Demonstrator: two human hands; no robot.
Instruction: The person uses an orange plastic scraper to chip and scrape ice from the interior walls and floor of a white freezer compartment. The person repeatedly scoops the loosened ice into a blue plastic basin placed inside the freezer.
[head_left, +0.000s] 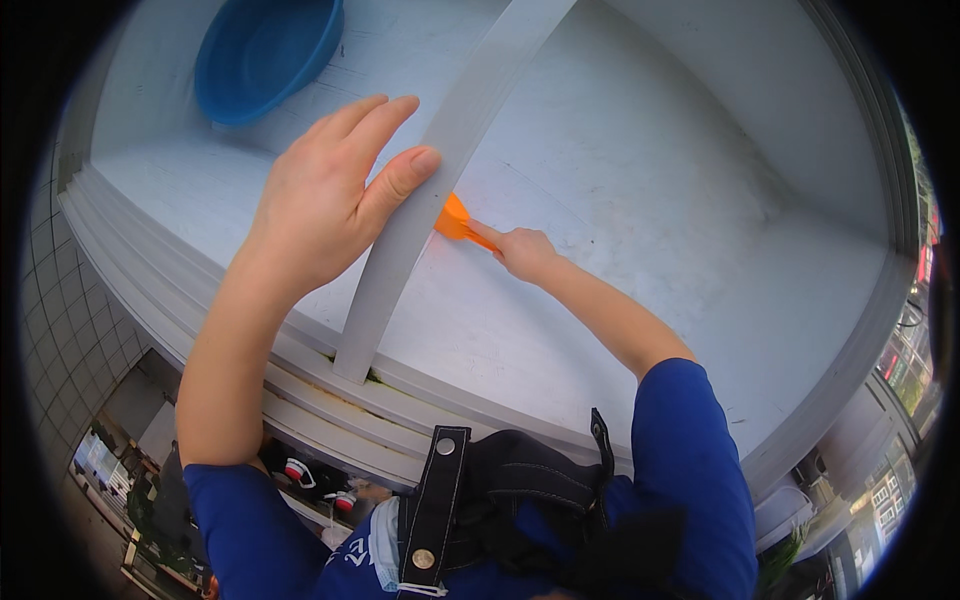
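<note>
My right hand (527, 253) grips the handle of an orange plastic tool (453, 217), perhaps a scraper or small shovel, low inside a white chest that looks like a chest freezer (487, 330). Part of the tool's head is hidden behind a grey crossbar (405, 247) that spans the opening. My left hand (330, 180) is raised on the other side of this bar, fingers extended and thumb apart. Its thumb tip overlaps the bar's edge in the picture; whether it touches cannot be told. Nothing is held in it.
A blue plastic basin (270, 60) sits inside the chest at the far left. Stepped rails (315, 397) form the near rim, with dark grime by the bar's end. Tiled surface (64, 285) shows at the left. Red-capped bottles (298, 471) stand below the near edge.
</note>
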